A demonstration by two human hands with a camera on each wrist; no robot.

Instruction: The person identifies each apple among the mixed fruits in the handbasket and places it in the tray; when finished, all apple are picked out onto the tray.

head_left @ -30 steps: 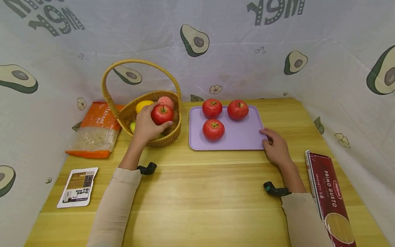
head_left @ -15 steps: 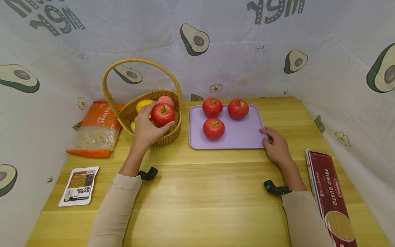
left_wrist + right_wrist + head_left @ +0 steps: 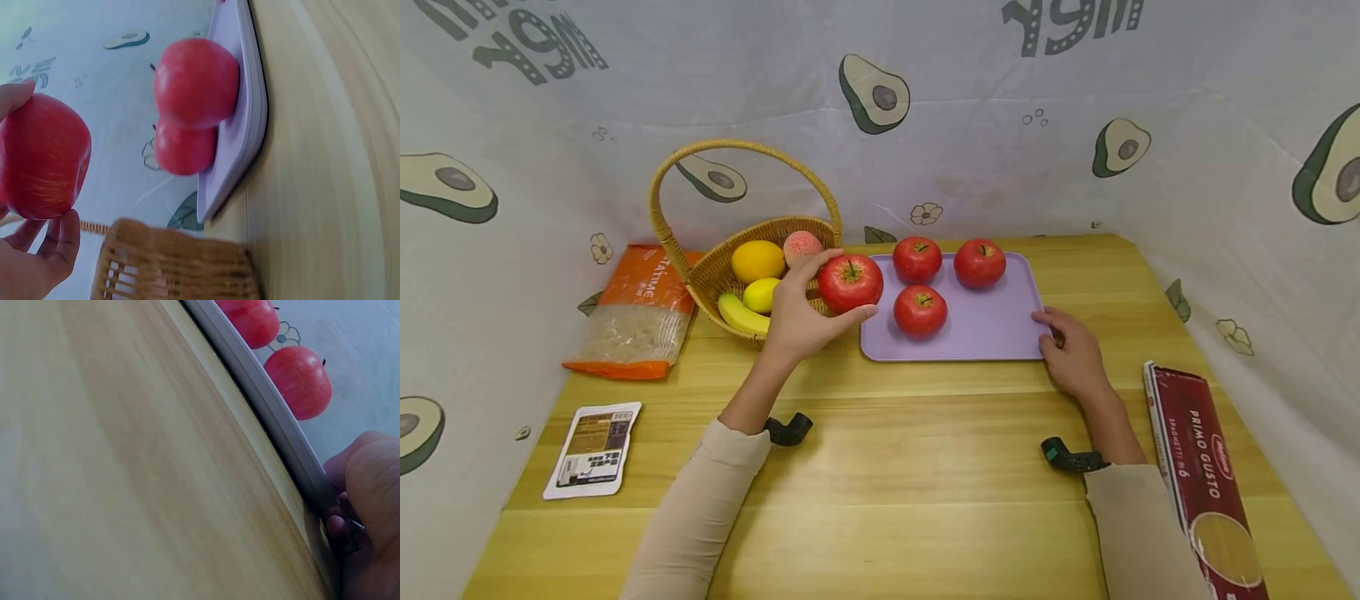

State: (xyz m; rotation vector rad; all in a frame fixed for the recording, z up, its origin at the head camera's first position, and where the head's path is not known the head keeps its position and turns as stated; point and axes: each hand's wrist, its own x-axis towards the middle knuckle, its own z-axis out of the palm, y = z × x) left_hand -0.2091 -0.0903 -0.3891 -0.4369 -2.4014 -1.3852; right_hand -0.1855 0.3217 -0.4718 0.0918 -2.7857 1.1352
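My left hand (image 3: 799,318) grips a red apple (image 3: 852,284) between thumb and fingers, raised above the gap between the wicker basket (image 3: 805,227) and the purple tray (image 3: 992,329). In the left wrist view, that apple (image 3: 45,159) is clear of the tray. Three more red apples rest on the tray's left and back parts, one being the front apple (image 3: 920,312). At the tray's right edge my right hand (image 3: 1075,354) pinches the rim, as the right wrist view also shows. A lemon (image 3: 757,262), a smaller yellow fruit (image 3: 762,295), a banana (image 3: 742,315) and a pink peach (image 3: 802,246) lie in the basket.
The basket's tall handle (image 3: 741,144) arches over it. An orange pasta bag (image 3: 634,315) leans beside the basket on the left, with a white pouch (image 3: 592,451) nearer. A red spaghetti pack (image 3: 1206,475) lies right of my right arm. A printed cloth (image 3: 970,150) hangs behind the table.
My left hand has lifted the apple out of the basket and carried it right, toward the tray. The fruit beneath is now visible. My right hand stays at the tray's edge.
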